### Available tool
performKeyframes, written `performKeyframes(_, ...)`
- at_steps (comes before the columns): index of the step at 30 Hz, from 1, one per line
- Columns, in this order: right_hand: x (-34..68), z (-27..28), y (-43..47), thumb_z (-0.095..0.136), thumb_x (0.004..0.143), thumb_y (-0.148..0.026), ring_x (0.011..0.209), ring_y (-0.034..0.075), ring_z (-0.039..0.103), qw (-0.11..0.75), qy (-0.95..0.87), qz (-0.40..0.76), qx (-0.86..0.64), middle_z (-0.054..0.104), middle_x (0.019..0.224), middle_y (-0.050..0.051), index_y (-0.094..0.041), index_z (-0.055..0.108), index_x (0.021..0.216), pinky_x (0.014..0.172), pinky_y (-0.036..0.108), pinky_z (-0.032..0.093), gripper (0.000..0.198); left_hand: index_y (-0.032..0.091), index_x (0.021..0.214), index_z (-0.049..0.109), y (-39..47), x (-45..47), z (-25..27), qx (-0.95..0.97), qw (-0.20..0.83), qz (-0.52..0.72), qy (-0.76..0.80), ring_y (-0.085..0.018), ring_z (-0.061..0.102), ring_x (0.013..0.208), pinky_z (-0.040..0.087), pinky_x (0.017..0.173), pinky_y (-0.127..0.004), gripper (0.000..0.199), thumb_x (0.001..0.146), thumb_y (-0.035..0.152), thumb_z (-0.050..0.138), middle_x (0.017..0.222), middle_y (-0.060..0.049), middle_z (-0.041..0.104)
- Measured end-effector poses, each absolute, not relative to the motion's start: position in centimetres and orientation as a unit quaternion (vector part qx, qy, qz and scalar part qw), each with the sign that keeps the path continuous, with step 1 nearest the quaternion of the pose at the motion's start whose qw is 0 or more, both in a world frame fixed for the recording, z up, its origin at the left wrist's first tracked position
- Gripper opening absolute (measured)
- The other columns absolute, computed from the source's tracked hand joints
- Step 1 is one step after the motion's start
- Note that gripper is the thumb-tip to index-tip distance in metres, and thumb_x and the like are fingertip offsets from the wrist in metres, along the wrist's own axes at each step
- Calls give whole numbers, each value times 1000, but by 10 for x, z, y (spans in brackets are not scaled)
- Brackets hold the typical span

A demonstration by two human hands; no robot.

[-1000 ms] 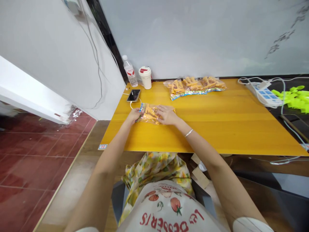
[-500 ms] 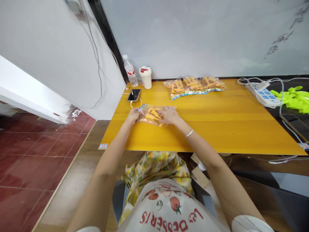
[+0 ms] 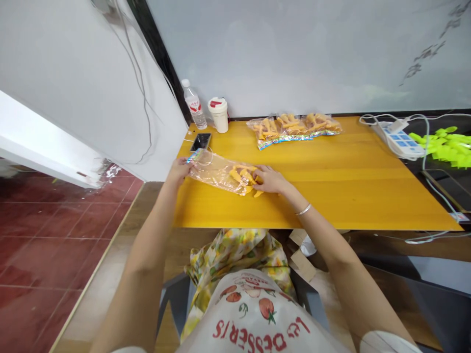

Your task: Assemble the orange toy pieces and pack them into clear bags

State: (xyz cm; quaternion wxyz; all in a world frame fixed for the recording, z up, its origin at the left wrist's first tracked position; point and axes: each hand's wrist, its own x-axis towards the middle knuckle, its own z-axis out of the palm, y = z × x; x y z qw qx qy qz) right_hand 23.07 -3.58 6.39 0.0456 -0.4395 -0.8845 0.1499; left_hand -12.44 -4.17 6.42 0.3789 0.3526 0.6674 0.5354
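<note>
My left hand (image 3: 179,170) pinches the coloured header end of a clear plastic bag (image 3: 217,170) near the table's left edge. The bag is stretched out flat to the right, and its left half holds nothing. A cluster of orange-yellow plastic pieces (image 3: 241,176) lies at the bag's right end; I cannot tell which are inside the film and which stick out. My right hand (image 3: 270,179) has its fingers curled over the right side of these pieces, hiding part of them. A silver bangle is on that wrist.
Several filled bags (image 3: 294,128) of similar pieces lie along the back of the yellow-orange table (image 3: 349,186). A phone (image 3: 200,142) on a white cable, a water bottle (image 3: 195,108) and a lidded cup (image 3: 219,116) stand back left. Rightward are a power strip (image 3: 400,139) and bright green pieces (image 3: 451,147).
My left hand has pulled the bag's header end to the left, stretching the bag out. My right hand has shifted slightly right, and the orange pieces now sit at the bag's right end.
</note>
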Motion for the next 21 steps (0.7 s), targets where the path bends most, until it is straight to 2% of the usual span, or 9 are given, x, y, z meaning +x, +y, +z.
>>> performKeyframes(3,233,61,-34,71,83,-36,135,33,46,52,-886,155,-433,45,150,11,-24,64,111,107,51,45,32,16,66,53,-54,-154,81,364,345,538,678,-4,36,32,23,31,-13,14,67,8,64,47,6,54)
performKeyframes(6,233,56,-30,70,84,-40,134,33,47,65,-891,162,-419,45,149,11,-24,64,111,107,51,45,32,18,77,55,-67,-177,96,353,341,590,641,-5,48,38,32,33,-12,11,74,12,64,63,3,65)
performKeyframes(10,229,52,-28,67,88,-47,137,32,46,82,-891,178,-410,44,150,12,-24,62,118,110,50,42,38,20,87,51,-69,-182,101,296,366,693,546,-11,66,58,55,50,-20,8,86,15,57,88,0,74)
performKeyframes(14,227,56,-25,61,91,-50,141,32,43,101,-887,209,-400,41,154,16,-23,57,133,114,50,38,50,21,86,45,-47,-154,88,236,392,739,494,-12,70,70,60,68,-27,11,94,13,48,100,0,74)
performKeyframes(17,233,58,-15,58,93,-51,144,31,40,163,-872,239,-395,43,153,17,-21,56,138,118,49,32,55,21,90,48,-21,-117,73,196,431,733,489,-12,70,75,59,78,-30,12,95,11,44,99,-2,73)
performKeyframes(19,242,56,-5,56,94,-51,140,28,45,236,-844,270,-398,50,149,15,-22,57,137,117,48,34,52,21,98,52,-1,-90,64,207,469,718,472,-14,71,83,58,85,-33,11,97,13,45,99,-3,72)
performKeyframes(21,254,50,6,54,94,-50,130,24,55,309,-793,317,-419,57,142,12,-22,59,134,113,46,40,49,21,99,52,18,-66,56,197,479,711,475,-13,70,80,58,84,-32,11,96,12,47,91,-2,71)
